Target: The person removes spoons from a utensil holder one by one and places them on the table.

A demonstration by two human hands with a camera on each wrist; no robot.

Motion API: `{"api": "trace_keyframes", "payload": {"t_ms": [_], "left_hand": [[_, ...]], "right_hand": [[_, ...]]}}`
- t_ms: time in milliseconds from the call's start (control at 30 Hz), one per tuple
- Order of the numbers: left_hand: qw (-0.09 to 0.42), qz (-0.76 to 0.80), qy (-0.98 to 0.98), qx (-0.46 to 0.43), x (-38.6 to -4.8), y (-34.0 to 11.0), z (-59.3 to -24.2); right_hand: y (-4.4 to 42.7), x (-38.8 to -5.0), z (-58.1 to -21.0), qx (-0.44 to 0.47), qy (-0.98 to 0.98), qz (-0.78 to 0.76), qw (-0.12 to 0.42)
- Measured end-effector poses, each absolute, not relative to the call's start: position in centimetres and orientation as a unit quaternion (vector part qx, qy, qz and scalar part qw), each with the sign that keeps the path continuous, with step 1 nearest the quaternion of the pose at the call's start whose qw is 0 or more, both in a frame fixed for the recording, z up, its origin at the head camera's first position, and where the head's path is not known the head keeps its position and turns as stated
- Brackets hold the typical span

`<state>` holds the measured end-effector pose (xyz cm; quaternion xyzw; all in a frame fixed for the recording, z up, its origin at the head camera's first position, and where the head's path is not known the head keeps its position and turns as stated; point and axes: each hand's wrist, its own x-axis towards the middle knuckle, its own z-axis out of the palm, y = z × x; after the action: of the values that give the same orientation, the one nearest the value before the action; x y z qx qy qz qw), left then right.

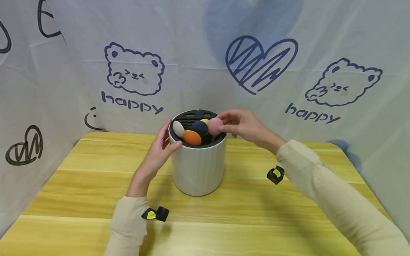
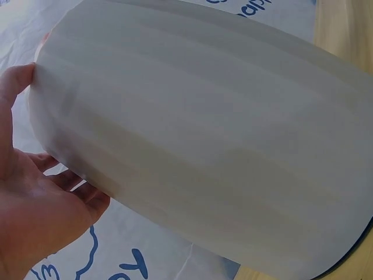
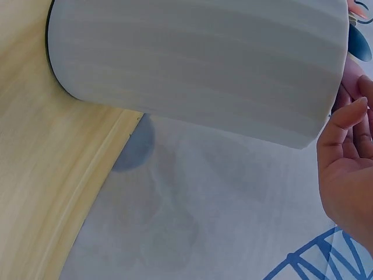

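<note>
The white canister (image 1: 198, 169) stands upright, long axis vertical, mouth upward.

Cream sleeves (image 1: 337, 190) are worn with black, yellow-marked wrist cameras (image 1: 275, 175).

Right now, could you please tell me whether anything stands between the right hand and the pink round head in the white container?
Nothing visible does: the right hand holds the pink round head directly, and the navy head sits on the side away from that hand.
</note>
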<state>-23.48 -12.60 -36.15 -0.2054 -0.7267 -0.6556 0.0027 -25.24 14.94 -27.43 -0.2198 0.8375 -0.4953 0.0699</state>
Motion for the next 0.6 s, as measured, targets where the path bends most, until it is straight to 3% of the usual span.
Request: {"api": "trace_keyframes", "payload": {"t_ms": [600], "left_hand": [[0.005, -0.652, -0.729, -0.211, -23.4, -12.7, -36.1]], "right_hand": [[14.6, -25.1, -26.3, -0.213, 0.831, -0.512, 0.053]]}}
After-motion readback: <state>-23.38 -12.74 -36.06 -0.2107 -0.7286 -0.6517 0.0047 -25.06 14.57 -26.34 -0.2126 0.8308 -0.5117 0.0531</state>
